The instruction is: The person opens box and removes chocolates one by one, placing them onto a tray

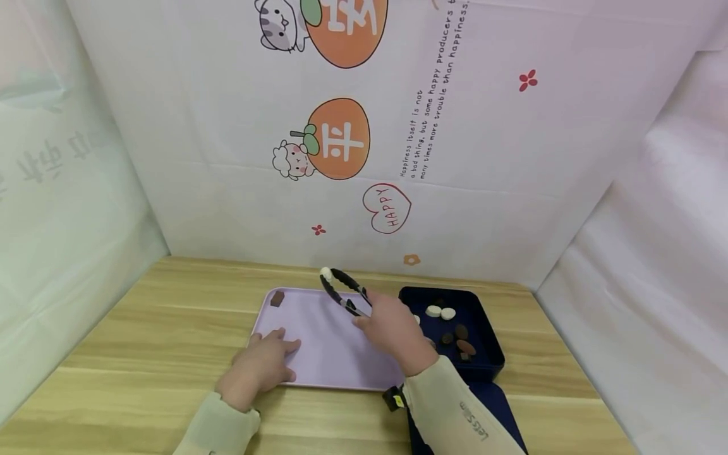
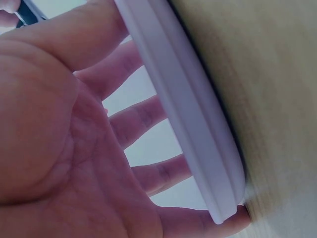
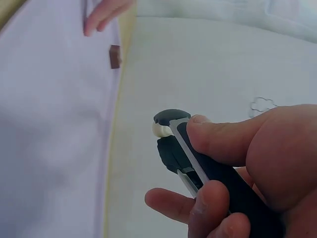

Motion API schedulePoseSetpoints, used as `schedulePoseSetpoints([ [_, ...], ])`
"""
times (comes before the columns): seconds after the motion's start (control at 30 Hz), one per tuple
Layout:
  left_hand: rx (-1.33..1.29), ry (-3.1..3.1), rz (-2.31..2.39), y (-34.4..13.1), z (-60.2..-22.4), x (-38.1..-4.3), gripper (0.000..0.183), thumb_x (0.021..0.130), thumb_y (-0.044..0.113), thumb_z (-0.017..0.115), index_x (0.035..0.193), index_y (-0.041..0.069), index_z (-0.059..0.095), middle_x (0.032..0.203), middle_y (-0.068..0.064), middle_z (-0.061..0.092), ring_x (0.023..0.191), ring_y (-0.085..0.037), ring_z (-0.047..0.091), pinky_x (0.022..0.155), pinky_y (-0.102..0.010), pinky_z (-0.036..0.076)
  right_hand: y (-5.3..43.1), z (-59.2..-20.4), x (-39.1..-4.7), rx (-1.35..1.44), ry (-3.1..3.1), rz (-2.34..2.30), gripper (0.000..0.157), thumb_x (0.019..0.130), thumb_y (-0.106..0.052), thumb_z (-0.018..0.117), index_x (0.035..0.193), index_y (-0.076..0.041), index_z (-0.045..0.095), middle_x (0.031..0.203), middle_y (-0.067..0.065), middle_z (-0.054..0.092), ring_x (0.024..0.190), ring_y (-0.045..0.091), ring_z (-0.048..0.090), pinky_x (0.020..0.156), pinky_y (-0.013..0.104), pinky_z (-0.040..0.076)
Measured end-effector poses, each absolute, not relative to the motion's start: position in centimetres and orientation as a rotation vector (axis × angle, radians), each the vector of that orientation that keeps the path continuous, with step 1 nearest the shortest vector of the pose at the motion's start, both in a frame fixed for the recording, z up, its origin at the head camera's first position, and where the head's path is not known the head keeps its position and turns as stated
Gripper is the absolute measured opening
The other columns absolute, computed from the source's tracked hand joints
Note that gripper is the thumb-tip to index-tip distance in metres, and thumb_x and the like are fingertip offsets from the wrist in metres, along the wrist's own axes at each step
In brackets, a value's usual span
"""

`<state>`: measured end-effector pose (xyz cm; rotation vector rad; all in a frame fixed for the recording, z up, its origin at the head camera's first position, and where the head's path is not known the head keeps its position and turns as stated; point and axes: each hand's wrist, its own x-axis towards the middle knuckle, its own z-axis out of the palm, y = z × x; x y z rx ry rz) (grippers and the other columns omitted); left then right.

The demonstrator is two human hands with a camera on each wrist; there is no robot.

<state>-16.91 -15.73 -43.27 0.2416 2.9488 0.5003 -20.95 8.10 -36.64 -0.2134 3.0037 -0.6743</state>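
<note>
My right hand point(image 1: 395, 328) grips a pair of black tongs point(image 1: 344, 277) above the far edge of a lilac tray point(image 1: 335, 360). Between the tong tips sits a small whitish piece point(image 1: 326, 273), also visible in the right wrist view as a pale rounded piece point(image 3: 159, 130). My left hand point(image 1: 263, 361) rests on the tray's near-left part with its fingers spread. The left wrist view has those fingers reaching over the tray's rim point(image 2: 183, 104). A brown angular piece point(image 1: 277, 298) lies in the tray's far-left corner.
Right of the tray stands a dark blue box point(image 1: 496, 360) with white, brown and dark pieces inside, partly hidden by my right hand. A flat dark blue piece point(image 1: 500, 404) lies in front of it, under my right sleeve. A printed white sheet point(image 1: 483, 234) hangs behind the wooden table point(image 1: 142, 341).
</note>
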Motion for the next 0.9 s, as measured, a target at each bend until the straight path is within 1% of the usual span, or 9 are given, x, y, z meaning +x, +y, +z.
schedulePoseSetpoints([
  [0.07, 0.247, 2.952, 0.494, -15.7, -43.3, -16.9, 0.061, 0.076, 0.025, 0.084, 0.134, 0.016, 0.066, 0.148, -0.022, 0.045, 0.127, -0.064, 0.033, 0.081, -0.082, 0.038, 7.6, -37.2, -21.2, -0.234, 2.999, -0.66, 0.066, 0.091, -0.038, 0.073, 0.148, -0.012, 0.049, 0.133, 0.012, 0.061, 0.114, 0.03, 0.06, 0.086, 0.047, 0.053],
  [0.13, 0.244, 2.95, 0.49, -15.7, -43.3, -16.9, 0.061, 0.077, 0.025, 0.084, 0.134, 0.016, 0.066, 0.148, -0.022, 0.045, 0.127, -0.064, 0.033, 0.081, -0.082, 0.037, 7.1, -37.6, -21.5, -0.254, 2.99, -0.64, 0.066, 0.092, -0.038, 0.072, 0.148, -0.011, 0.049, 0.13, 0.012, 0.062, 0.113, 0.029, 0.061, 0.086, 0.045, 0.053],
  [0.23, 0.237, 2.947, 0.484, -15.6, -43.2, -16.9, 0.061, 0.077, 0.025, 0.084, 0.134, 0.016, 0.066, 0.148, -0.022, 0.045, 0.128, -0.064, 0.033, 0.081, -0.082, 0.038, 6.5, -38.2, -21.8, -0.292, 2.982, -0.62, 0.061, 0.092, -0.037, 0.073, 0.143, -0.01, 0.054, 0.116, 0.009, 0.068, 0.099, 0.024, 0.064, 0.08, 0.042, 0.054],
  [0.33, 0.236, 2.948, 0.482, -15.6, -43.1, -16.8, 0.061, 0.077, 0.026, 0.084, 0.134, 0.016, 0.066, 0.148, -0.022, 0.045, 0.128, -0.064, 0.033, 0.082, -0.081, 0.038, 5.9, -38.7, -21.9, -0.318, 2.975, -0.604, 0.059, 0.091, -0.036, 0.073, 0.141, -0.01, 0.056, 0.108, 0.007, 0.069, 0.089, 0.021, 0.062, 0.075, 0.041, 0.052],
  [0.5, 0.236, 2.947, 0.49, -15.6, -43.0, -16.6, 0.061, 0.076, 0.025, 0.084, 0.133, 0.016, 0.066, 0.147, -0.022, 0.045, 0.127, -0.064, 0.033, 0.084, -0.081, 0.038, 5.1, -39.5, -22.0, -0.347, 2.957, -0.576, 0.054, 0.089, -0.035, 0.075, 0.134, -0.009, 0.06, 0.099, 0.005, 0.066, 0.082, 0.021, 0.058, 0.075, 0.042, 0.051],
  [0.6, 0.232, 2.945, 0.496, -15.6, -43.1, -16.5, 0.061, 0.076, 0.025, 0.085, 0.133, 0.015, 0.066, 0.147, -0.022, 0.045, 0.127, -0.064, 0.033, 0.085, -0.08, 0.037, 4.8, -39.7, -21.8, -0.342, 2.946, -0.55, 0.057, 0.089, -0.035, 0.075, 0.137, -0.009, 0.058, 0.102, 0.006, 0.067, 0.084, 0.021, 0.059, 0.077, 0.043, 0.051],
  [0.73, 0.229, 2.952, 0.504, -15.6, -43.0, -16.5, 0.061, 0.076, 0.026, 0.085, 0.133, 0.016, 0.066, 0.148, -0.022, 0.045, 0.127, -0.064, 0.033, 0.086, -0.08, 0.037, 4.7, -39.7, -21.8, -0.317, 2.945, -0.532, 0.067, 0.09, -0.037, 0.075, 0.146, -0.009, 0.051, 0.116, 0.011, 0.067, 0.091, 0.021, 0.06, 0.081, 0.043, 0.052],
  [0.9, 0.249, 2.96, 0.505, -15.5, -42.8, -16.7, 0.062, 0.075, 0.026, 0.085, 0.133, 0.015, 0.066, 0.147, -0.022, 0.045, 0.126, -0.065, 0.033, 0.086, -0.08, 0.037, 4.6, -39.7, -21.9, -0.332, 2.952, -0.519, 0.066, 0.089, -0.036, 0.075, 0.145, -0.009, 0.052, 0.115, 0.011, 0.068, 0.089, 0.021, 0.061, 0.08, 0.043, 0.052],
])
